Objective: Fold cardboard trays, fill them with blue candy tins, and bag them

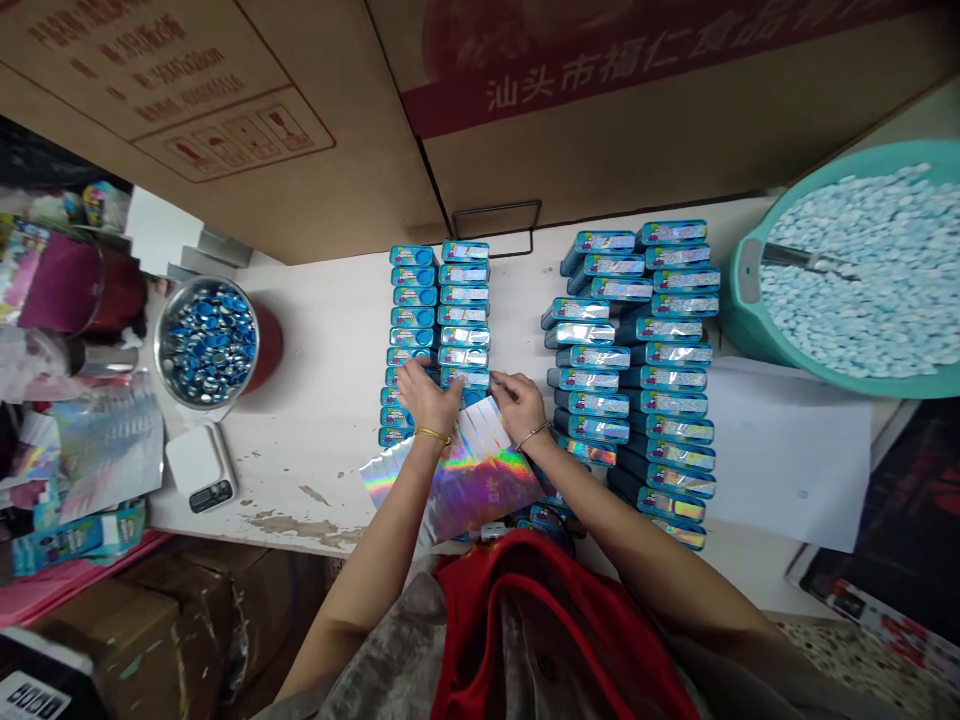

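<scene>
Head view shows one shiny sheet (484, 485), four box columns (465, 294), left hand's (428, 403) fingers spread, right hand's (520, 404) unclear.

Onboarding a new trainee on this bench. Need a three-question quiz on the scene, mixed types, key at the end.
1. Multiple choice: what fills the teal tub?
a) folded towels
b) small pale pieces
c) green bottles

2. True or false: the white scale stands left of the rows of blue boxes.

3. Fill in: a shiny rainbow-coloured ____ lies partly beneath the left forearm.

Key: 1. b; 2. true; 3. sheet.
</scene>
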`<move>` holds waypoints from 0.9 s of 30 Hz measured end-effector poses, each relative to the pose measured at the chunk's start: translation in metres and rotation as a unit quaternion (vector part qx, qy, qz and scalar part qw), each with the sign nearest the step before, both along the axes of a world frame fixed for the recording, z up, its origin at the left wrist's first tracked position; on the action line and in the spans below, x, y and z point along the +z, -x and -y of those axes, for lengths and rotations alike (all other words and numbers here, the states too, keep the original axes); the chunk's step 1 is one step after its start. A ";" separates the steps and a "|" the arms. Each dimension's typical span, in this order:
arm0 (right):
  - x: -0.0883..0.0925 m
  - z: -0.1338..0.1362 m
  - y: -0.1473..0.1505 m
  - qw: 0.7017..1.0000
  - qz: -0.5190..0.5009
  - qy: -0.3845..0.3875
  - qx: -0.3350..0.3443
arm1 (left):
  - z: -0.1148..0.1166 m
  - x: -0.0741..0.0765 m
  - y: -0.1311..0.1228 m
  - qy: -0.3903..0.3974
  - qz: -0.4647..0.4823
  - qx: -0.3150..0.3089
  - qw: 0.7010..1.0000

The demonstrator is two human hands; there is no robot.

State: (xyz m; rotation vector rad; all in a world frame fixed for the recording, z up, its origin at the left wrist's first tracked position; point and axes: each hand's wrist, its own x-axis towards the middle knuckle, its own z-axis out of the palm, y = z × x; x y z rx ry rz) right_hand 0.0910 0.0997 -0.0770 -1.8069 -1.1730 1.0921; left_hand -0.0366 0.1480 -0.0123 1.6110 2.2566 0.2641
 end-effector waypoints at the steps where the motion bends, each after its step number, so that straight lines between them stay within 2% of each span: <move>1: 0.002 0.003 0.000 0.999 0.021 -0.004 0.031 | 0.000 0.000 0.000 0.009 0.001 0.010 1.000; 5: 0.015 0.014 -0.001 0.977 0.137 0.021 0.161 | -0.002 -0.001 -0.002 0.026 -0.002 0.021 0.999; 8: 0.020 0.015 -0.003 0.953 0.192 0.036 0.233 | -0.002 0.000 -0.001 0.016 -0.006 -0.010 1.000; 10: 0.022 0.012 -0.006 0.947 0.202 0.052 0.245 | 0.000 0.005 0.006 -0.001 0.022 -0.065 0.998; 12: 0.027 0.009 -0.012 0.956 0.202 0.050 0.209 | 0.006 0.015 0.020 -0.004 0.078 -0.149 0.986; 15: 0.046 0.009 -0.018 0.973 0.181 -0.023 0.144 | 0.024 0.033 0.047 0.029 0.094 -0.280 0.955; 16: 0.054 0.011 -0.017 0.973 0.173 -0.051 0.146 | 0.032 0.037 0.056 0.044 0.074 -0.311 0.946; 18: 0.072 0.016 -0.011 0.963 0.167 -0.084 0.194 | 0.046 0.042 0.069 0.079 0.035 -0.351 0.932; 22: 0.092 0.030 0.013 0.923 0.204 -0.065 0.320 | 0.068 0.042 0.073 0.116 0.022 -0.352 0.929; 27: 0.084 0.035 0.020 0.921 0.230 0.014 0.314 | 0.080 0.038 0.055 0.024 -0.013 -0.353 0.935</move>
